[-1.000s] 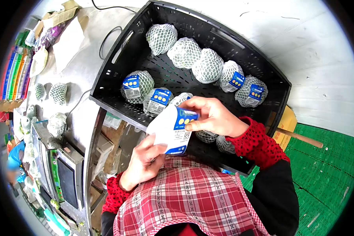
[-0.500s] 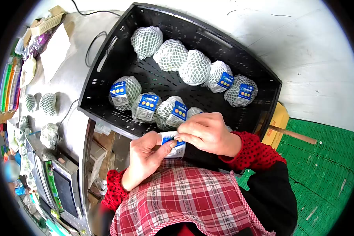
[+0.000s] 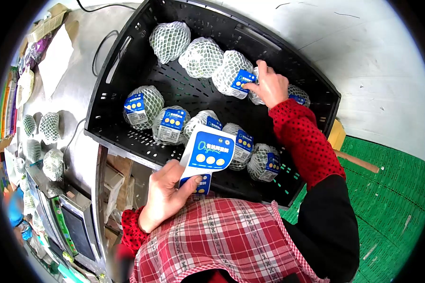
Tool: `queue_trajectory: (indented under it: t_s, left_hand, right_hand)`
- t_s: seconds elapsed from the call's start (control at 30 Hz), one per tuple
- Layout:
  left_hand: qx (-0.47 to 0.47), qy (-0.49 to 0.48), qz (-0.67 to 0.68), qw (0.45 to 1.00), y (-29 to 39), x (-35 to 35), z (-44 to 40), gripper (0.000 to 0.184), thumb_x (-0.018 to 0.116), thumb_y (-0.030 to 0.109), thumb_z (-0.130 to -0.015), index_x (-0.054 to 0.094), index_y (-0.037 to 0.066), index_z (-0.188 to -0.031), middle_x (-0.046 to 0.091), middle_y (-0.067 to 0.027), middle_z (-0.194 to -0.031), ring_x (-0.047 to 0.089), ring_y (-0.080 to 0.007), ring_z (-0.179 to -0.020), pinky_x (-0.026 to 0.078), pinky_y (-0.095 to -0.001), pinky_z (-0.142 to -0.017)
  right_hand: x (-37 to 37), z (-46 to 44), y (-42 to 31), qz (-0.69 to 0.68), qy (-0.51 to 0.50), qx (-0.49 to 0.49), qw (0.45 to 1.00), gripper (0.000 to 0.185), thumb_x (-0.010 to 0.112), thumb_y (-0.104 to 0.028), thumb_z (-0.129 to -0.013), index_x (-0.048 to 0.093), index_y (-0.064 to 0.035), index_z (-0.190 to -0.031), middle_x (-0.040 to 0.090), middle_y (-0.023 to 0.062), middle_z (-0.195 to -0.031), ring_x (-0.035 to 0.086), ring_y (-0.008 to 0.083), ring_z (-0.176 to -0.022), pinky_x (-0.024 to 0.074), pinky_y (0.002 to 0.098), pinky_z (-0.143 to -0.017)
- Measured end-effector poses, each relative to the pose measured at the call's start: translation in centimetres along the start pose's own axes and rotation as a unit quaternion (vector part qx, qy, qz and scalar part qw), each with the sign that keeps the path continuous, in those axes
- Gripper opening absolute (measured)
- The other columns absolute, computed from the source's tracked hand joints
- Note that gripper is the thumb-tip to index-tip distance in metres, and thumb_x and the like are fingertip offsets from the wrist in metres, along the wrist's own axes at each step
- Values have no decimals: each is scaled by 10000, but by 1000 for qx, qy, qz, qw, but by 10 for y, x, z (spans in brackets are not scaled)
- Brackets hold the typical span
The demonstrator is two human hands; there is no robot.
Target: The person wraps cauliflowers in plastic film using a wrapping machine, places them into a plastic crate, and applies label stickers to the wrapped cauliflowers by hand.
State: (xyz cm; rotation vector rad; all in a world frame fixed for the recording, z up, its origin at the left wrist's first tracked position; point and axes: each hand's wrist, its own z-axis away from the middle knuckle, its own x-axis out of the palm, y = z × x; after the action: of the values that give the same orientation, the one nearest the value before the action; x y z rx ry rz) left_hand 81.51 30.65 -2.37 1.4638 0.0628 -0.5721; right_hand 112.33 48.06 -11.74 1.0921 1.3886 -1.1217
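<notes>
My left hand [image 3: 164, 195] is closed on a strip of blue-and-white stickers [image 3: 208, 150], thumb over the lower sticker, in front of the crate's near edge. Over the far row, my right hand [image 3: 272, 88] has its thumb on a blue sticker [image 3: 242, 81]. That sticker lies against a round item in white foam netting [image 3: 228, 69], third from the left. The fingers partly cover the neighbouring netted item. Both rows stand in a black plastic crate [image 3: 200, 104]. Every item in the near row, such as the netted one at its left end [image 3: 151, 106], carries a blue sticker.
Left of the crate is a metal table [image 3: 82, 70] with a white sheet [image 3: 56, 61], a black cable and loose netted items [image 3: 53, 164]. A machine with a dark screen [image 3: 75, 226] stands at lower left. Green slatted flooring [image 3: 387, 203] lies to the right.
My right hand has moved from the stickers at my left hand to the far row. The third far item now bears a sticker. A large sticker on the strip is now exposed.
</notes>
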Motion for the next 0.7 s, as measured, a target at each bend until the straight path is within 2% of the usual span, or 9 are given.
queue_trajectory:
  t_s: [0.13, 0.3, 0.33, 0.4, 0.47, 0.53, 0.57, 0.67, 0.7]
  left_hand:
    - [33, 31, 22, 999, 1, -2, -10, 232, 740, 72, -818, 679, 10, -1033, 631, -113, -897, 634, -221, -738, 507, -297, -672]
    - [11, 51, 6, 999, -2, -11, -14, 241, 709, 44, -830, 662, 2, -1062, 644, -121, -939, 644, -236, -765, 508, -303, -683]
    - [11, 66, -12, 998, 2, -12, -15, 230, 706, 40, -824, 661, 3, -1046, 645, -120, -934, 650, -249, -756, 508, -311, -667]
    - [10, 79, -38, 996, 3, -12, -16, 204, 700, 33, -821, 660, 5, -1019, 646, -120, -919, 653, -268, -749, 509, -321, -649]
    - [15, 76, -47, 996, -3, -8, -16, 225, 730, 56, -783, 662, 4, -992, 644, -124, -979, 651, -285, -734, 507, -332, -620]
    - [48, 126, -113, 984, -2, -4, -16, 282, 770, 68, -710, 667, 12, -967, 631, -126, -1069, 653, -301, -811, 515, -361, -670]
    - [114, 136, -182, 967, 6, -13, -21, 334, 795, 71, -639, 668, 22, -945, 613, -127, -1136, 642, -319, -933, 516, -401, -761]
    - [176, 129, -50, 975, -1, -13, -22, 268, 782, 34, -669, 682, 19, -917, 638, -130, -1058, 641, -288, -886, 510, -391, -726]
    - [76, 77, 37, 993, 3, -16, -13, 216, 776, 46, -733, 686, 11, -927, 664, -118, -961, 656, -234, -765, 502, -340, -628]
  right_hand:
    - [28, 6, -16, -7, 12, -141, 990, 573, 817, -405, -680, 461, -90, -1000, 611, 150, -920, 657, 355, -717, 514, 462, -579]
    - [14, -4, -23, -15, -80, -61, 995, 614, 853, -403, -623, 484, -80, -993, 615, 171, -968, 654, 374, -745, 522, 448, -631]
    - [-12, -2, -27, -150, -124, -32, 980, 514, 842, -283, -685, 547, -49, -1036, 638, 146, -1019, 664, 304, -770, 540, 383, -704]
    - [-41, 8, -43, -525, -229, 11, 820, 438, 814, -159, -739, 591, -18, -1088, 644, 95, -1050, 641, 194, -844, 528, 325, -797]
    - [-80, 29, -80, -590, -265, -75, 759, 450, 807, -184, -783, 604, 1, -1140, 662, 57, -948, 611, 124, -834, 514, 292, -766]
    - [-82, 43, -101, -619, -262, -109, 732, 314, 753, -72, -821, 609, 17, -1086, 665, 55, -921, 615, 113, -820, 514, 268, -753]
    - [-95, 47, -111, -657, -311, -46, 685, 231, 723, -45, -840, 617, 21, -1035, 672, 51, -923, 615, 95, -801, 513, 252, -741]
    - [-94, 62, -125, -570, -266, -156, 761, 205, 736, -66, -829, 626, -11, -993, 660, 77, -798, 616, 101, -657, 492, 262, -600]
    - [-100, 64, -130, -551, -224, -186, 782, 202, 746, -78, -822, 630, -24, -978, 644, 88, -751, 607, 122, -601, 469, 273, -548]
